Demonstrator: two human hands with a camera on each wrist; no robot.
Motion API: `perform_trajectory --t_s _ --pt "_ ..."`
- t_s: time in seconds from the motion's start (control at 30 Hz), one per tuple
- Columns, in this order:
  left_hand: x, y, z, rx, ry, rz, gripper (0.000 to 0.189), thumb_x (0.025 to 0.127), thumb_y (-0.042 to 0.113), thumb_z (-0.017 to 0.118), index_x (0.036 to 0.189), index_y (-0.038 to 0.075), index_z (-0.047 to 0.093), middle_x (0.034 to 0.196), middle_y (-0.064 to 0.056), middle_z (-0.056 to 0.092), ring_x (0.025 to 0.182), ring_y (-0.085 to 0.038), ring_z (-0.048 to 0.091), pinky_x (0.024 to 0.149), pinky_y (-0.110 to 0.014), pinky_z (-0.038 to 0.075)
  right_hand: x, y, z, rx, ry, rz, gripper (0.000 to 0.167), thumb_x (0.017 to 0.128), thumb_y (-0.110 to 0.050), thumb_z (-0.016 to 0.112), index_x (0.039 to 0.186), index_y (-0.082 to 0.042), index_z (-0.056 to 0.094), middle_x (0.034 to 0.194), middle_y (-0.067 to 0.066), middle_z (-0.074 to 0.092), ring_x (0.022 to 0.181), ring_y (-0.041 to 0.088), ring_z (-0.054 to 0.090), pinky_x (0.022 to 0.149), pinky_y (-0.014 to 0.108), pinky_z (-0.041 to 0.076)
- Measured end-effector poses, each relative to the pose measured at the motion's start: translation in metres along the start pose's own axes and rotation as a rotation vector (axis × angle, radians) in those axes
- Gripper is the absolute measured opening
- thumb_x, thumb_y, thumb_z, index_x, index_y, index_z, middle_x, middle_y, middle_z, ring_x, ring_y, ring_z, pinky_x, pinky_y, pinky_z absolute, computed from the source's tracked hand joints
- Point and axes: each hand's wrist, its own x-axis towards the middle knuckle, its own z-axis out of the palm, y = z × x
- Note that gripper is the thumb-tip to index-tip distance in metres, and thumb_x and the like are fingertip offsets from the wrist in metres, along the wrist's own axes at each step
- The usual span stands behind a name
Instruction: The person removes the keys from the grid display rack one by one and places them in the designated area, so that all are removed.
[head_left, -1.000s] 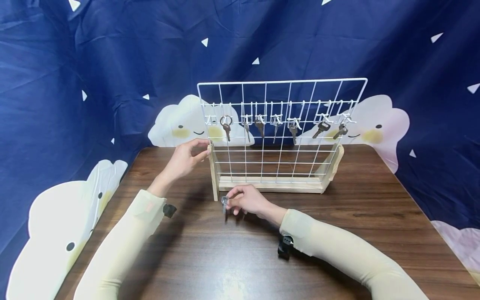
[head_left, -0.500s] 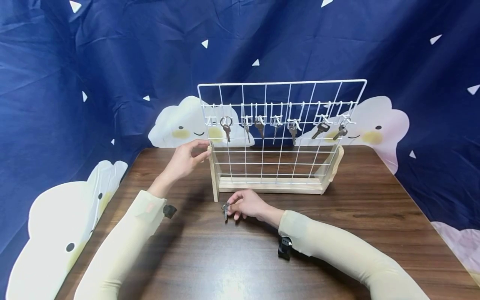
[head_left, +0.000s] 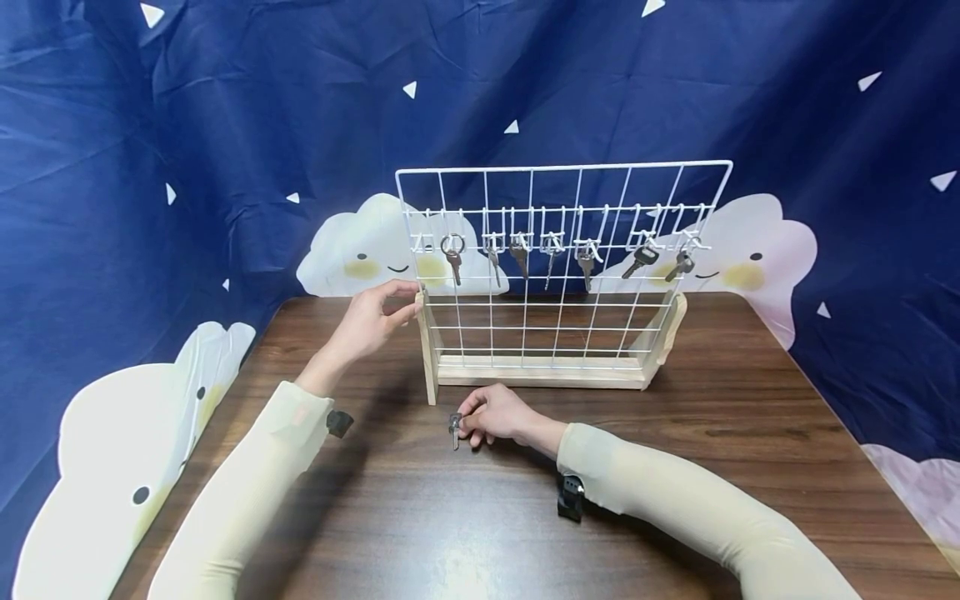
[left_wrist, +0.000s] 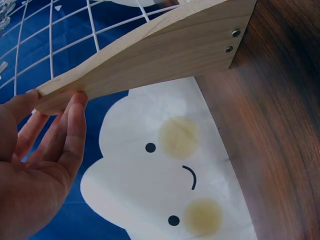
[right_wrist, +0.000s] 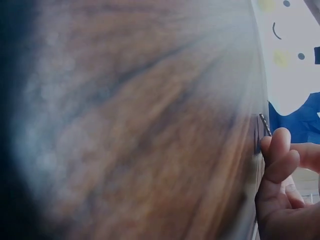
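A small metal key (head_left: 455, 430) with a dark head is pinched at the fingertips of my right hand (head_left: 501, 415), low over the table in front of the rack, blade towards me. In the right wrist view only a thin sliver of the key (right_wrist: 264, 121) shows past the fingers. My left hand (head_left: 369, 321) holds the top of the rack's left wooden side panel (head_left: 430, 354). Thumb and fingers lie on either side of that panel (left_wrist: 155, 57) in the left wrist view. Several keys, among them one on a ring (head_left: 453, 257), hang from hooks on the white wire grid (head_left: 558, 325).
The rack's wooden base bar (head_left: 540, 372) and right side panel (head_left: 667, 337) stand on the brown wooden table (head_left: 360, 517). A blue curtain (head_left: 262, 100) with cloud pictures hangs behind. Dark wrist cameras (head_left: 570, 497) sit under the sleeves.
My right hand has drawn slightly back towards me and down, with the key in its fingers. The left hand keeps its hold on the side panel. The hanging keys look unchanged.
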Motion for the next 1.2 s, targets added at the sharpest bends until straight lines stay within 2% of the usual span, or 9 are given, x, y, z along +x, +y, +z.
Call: perform_trajectory --t_s 0.17,0.33,0.7,1.0,1.2 --pt "0.0 0.001 0.0 0.001 -0.002 0.002 0.033 0.096 0.027 0.068 0.126 0.013 0.066 0.12 -0.006 0.073 0.086 -0.019 0.072 0.089 -0.037 0.053 0.0 0.001 -0.001 -0.002 -0.008 0.006 0.013 0.086 -0.001 0.069 0.099 0.001 0.067 0.077 0.012 0.076 0.05 0.009 0.064 0.043 0.019 0.043" --pt "0.0 0.001 0.0 0.001 -0.007 -0.003 0.033 0.097 0.028 0.068 0.126 0.014 0.066 0.119 -0.006 0.073 0.085 -0.019 0.072 0.09 -0.037 0.053 0.0 0.002 -0.003 -0.002 -0.019 0.013 0.016 0.086 0.0 0.068 0.102 0.003 0.067 0.08 0.014 0.077 0.051 0.009 0.064 0.043 0.019 0.044" --pt "0.001 0.002 -0.001 -0.021 -0.003 0.003 0.032 0.096 0.026 0.069 0.125 0.013 0.066 0.12 -0.008 0.073 0.086 -0.021 0.074 0.081 -0.035 0.057 -0.005 -0.002 -0.009 -0.008 -0.016 0.015 0.018 0.086 -0.002 0.069 0.104 0.002 0.067 0.081 0.012 0.077 0.053 0.009 0.065 0.044 0.02 0.044" --pt "0.001 0.001 -0.001 -0.027 0.001 0.003 0.033 0.096 0.026 0.069 0.126 0.013 0.066 0.118 -0.007 0.074 0.086 -0.02 0.074 0.084 -0.036 0.056 -0.006 -0.007 -0.016 -0.02 0.0 -0.032 0.021 0.086 -0.008 0.071 0.106 -0.002 0.067 0.089 0.016 0.077 0.057 0.009 0.064 0.045 0.022 0.042" --pt "0.0 0.001 0.0 -0.036 -0.004 -0.006 0.033 0.096 0.027 0.069 0.126 0.013 0.066 0.118 -0.007 0.074 0.086 -0.019 0.074 0.084 -0.036 0.056 -0.009 -0.015 -0.02 -0.007 0.007 -0.064 0.026 0.087 -0.008 0.071 0.11 0.003 0.066 0.094 0.022 0.076 0.059 0.011 0.064 0.046 0.023 0.043"
